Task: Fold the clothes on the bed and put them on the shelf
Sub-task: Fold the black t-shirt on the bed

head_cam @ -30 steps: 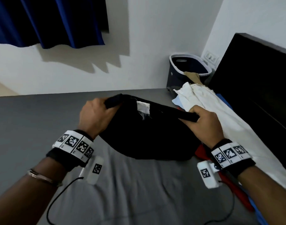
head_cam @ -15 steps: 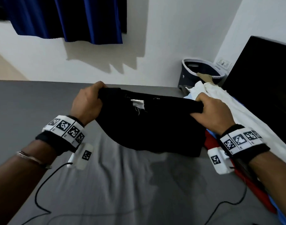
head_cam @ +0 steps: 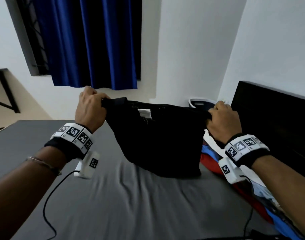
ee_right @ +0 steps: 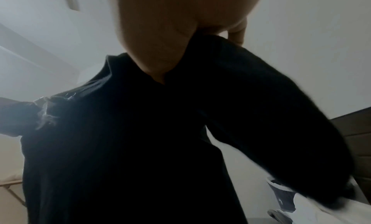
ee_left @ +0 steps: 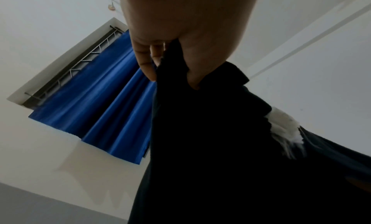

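Note:
A black garment (head_cam: 158, 139) with a white label (head_cam: 144, 113) hangs stretched between my two hands above the grey bed (head_cam: 113, 196). My left hand (head_cam: 91, 108) grips its left top corner in a fist; in the left wrist view the fingers (ee_left: 146, 59) and thumb pinch the black cloth (ee_left: 200, 148). My right hand (head_cam: 222, 118) grips the right top corner, and the right wrist view shows the garment (ee_right: 140, 140) with a sleeve hanging down to the right. Its lower edge rests on the bed.
Red and blue clothes (head_cam: 212, 161) lie at the bed's right side under my right arm. A dark headboard (head_cam: 272, 122) stands on the right, a laundry basket (head_cam: 200, 102) in the far corner. A blue curtain (head_cam: 96, 42) hangs on the far wall. Cables trail across the sheet.
Both hands have lifted the black garment higher and drawn it wider apart. My head has tilted up, so more of the curtain and wall shows.

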The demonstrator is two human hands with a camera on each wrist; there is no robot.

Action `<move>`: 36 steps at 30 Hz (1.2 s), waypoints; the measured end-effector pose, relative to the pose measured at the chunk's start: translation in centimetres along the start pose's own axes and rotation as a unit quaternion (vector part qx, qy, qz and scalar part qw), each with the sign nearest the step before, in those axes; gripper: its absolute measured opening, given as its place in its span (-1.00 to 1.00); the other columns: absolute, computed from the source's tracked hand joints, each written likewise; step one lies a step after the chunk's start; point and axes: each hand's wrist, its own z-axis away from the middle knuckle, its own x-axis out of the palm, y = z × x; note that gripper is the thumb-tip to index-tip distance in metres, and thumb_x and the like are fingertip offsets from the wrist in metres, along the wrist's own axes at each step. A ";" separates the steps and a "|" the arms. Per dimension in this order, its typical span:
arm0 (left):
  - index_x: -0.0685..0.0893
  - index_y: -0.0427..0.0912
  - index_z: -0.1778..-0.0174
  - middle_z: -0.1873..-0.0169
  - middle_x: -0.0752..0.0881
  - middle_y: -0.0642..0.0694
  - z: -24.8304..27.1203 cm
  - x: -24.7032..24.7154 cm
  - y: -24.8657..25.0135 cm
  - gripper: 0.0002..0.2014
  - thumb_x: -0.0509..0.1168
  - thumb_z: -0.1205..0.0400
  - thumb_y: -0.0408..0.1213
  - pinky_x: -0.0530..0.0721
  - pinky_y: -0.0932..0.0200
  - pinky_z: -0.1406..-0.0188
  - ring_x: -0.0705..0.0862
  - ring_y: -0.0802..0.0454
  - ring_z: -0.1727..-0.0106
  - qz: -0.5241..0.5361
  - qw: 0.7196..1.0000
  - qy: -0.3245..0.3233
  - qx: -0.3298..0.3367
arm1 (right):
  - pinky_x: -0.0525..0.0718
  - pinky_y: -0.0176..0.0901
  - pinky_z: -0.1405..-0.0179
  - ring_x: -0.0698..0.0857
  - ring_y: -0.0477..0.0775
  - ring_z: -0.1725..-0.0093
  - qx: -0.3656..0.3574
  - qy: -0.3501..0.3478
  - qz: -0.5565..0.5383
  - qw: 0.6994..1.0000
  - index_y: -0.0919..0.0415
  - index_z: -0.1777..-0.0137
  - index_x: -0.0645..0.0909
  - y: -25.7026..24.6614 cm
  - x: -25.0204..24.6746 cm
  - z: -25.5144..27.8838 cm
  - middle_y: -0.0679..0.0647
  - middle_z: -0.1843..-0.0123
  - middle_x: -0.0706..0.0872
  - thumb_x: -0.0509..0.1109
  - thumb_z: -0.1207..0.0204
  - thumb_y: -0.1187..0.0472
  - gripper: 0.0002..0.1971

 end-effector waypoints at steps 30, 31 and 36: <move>0.73 -0.14 -0.10 0.21 0.73 -0.13 0.4 -3.0 -0.3 -0.64 0.10 -0.60 -0.55 0.73 0.14 0.37 0.71 0.03 0.30 0.362 0.899 -0.088 -0.231 | 0.71 -0.14 0.59 0.79 0.19 0.43 0.198 -0.003 -0.552 0.810 0.12 -0.13 0.66 -4.7 -0.2 -2.8 0.22 0.12 0.78 0.19 -0.58 0.35 -0.73; 0.74 -0.14 -0.09 0.18 0.74 -0.16 0.4 -1.1 -1.7 -0.66 0.13 -0.60 -0.53 0.70 0.13 0.33 0.70 0.00 0.28 0.348 0.901 -0.096 -0.239 | 0.77 -0.03 0.50 0.81 0.23 0.34 0.198 -0.015 -0.544 0.815 0.10 -0.15 0.66 -4.8 2.2 -3.1 0.20 0.03 0.78 0.17 -0.56 0.36 -0.69; 0.73 0.12 0.07 0.03 0.80 -0.12 -0.4 7.2 -7.8 -0.65 0.18 -0.52 -0.45 0.77 -0.04 0.08 0.75 -0.09 0.15 0.276 0.921 -0.122 -0.247 | 0.76 -0.01 0.08 0.75 0.12 0.01 0.178 -0.040 -0.480 0.858 0.09 -0.20 0.65 -5.0 12.0 -4.6 0.13 -0.11 0.75 0.23 -0.54 0.37 -0.68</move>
